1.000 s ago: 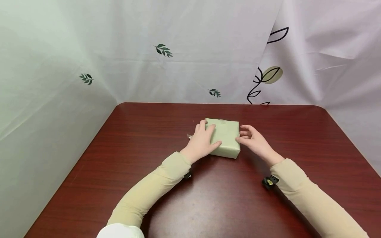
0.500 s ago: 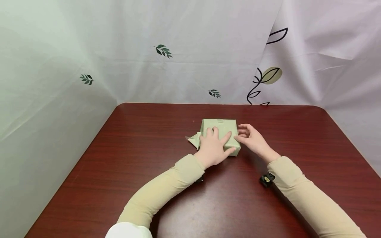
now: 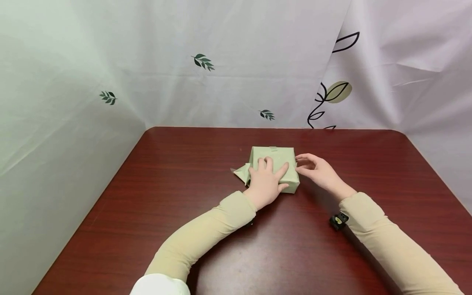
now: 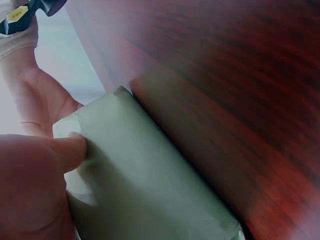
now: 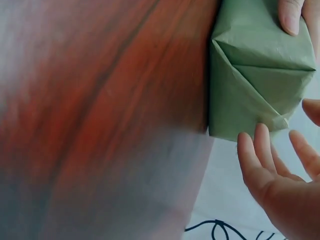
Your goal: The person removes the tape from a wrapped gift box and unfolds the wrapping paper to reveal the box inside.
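A small box wrapped in pale green paper (image 3: 274,157) sits on the table, towards the far side. My left hand (image 3: 263,184) lies across its top with the fingers spread, the thumb near the front edge. Beyond that hand, a triangular paper flap (image 3: 242,172) sticks out from the box's left end, with something clear at its tip, perhaps tape. At the right end, my right hand (image 3: 318,172) has its fingers loosely bent. In the right wrist view those fingertips (image 5: 261,131) are at the folded paper end (image 5: 250,95), which lies in creased triangles.
The dark red wooden table (image 3: 166,176) has a glossy top and rounded far corners. White cloth (image 3: 155,49) with leaf prints hangs behind it and on both sides. A black device (image 3: 338,221) is strapped to the right wrist.
My left hand has moved rightward from the box's left edge onto its top. The triangular flap on the left now shows. The box has turned slightly; my right hand stays close to its right end.
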A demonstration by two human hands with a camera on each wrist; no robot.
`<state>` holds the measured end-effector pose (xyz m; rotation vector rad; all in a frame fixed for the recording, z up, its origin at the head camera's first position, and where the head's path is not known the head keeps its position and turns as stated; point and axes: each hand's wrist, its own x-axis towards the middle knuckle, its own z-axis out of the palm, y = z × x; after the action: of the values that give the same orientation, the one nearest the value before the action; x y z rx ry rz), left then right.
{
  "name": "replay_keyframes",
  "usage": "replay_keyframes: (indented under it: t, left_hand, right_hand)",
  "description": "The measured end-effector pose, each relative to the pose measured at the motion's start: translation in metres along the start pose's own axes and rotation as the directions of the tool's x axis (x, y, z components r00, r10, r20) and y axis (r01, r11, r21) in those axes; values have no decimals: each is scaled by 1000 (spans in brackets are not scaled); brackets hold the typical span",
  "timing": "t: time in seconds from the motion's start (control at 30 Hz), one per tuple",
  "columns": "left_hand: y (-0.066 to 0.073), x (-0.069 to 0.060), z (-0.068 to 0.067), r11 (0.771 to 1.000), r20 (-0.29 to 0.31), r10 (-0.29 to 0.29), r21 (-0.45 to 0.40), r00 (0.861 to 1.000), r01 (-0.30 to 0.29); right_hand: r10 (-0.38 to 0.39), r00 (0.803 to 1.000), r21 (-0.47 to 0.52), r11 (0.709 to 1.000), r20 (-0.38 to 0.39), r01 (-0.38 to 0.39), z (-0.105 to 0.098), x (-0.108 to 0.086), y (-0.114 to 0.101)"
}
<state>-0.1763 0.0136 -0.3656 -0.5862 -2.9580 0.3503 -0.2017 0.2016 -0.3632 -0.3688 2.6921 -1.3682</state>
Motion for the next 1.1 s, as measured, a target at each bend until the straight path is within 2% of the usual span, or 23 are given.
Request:
replay_keyframes:
  t: [0.23,0.4,0.5,0.63,0.8,1.1]
  left_hand:
    - [1,-2,0,1000,-16,-4,5,1000,4]
    - [2,-4,-2,1000,-19,1,16,1000,-1]
    - [2,-4,-2,1000,-16,2,18,1000,-2]
    - [2,-4,-2,1000,-8,2,14,1000,-2]
    - [2,-4,-2,1000,-30,2,12,1000,-2]
    - [1,-3,0,1000,-27,3,6,1000,-3]
  right_hand:
    - [-59,997,-171,984,-56,49,-2,2,-4]
    - [-127,992,-263,957,-16,118,0,4,-6]
    - [-135,991,-294,947,1,130,-1,3,-6]
    - [-149,989,-296,945,-7,140,0,3,-5]
    - [-194,980,-279,944,-42,175,1,4,-3]
    - [-84,995,-214,974,-52,71,2,7,-7]
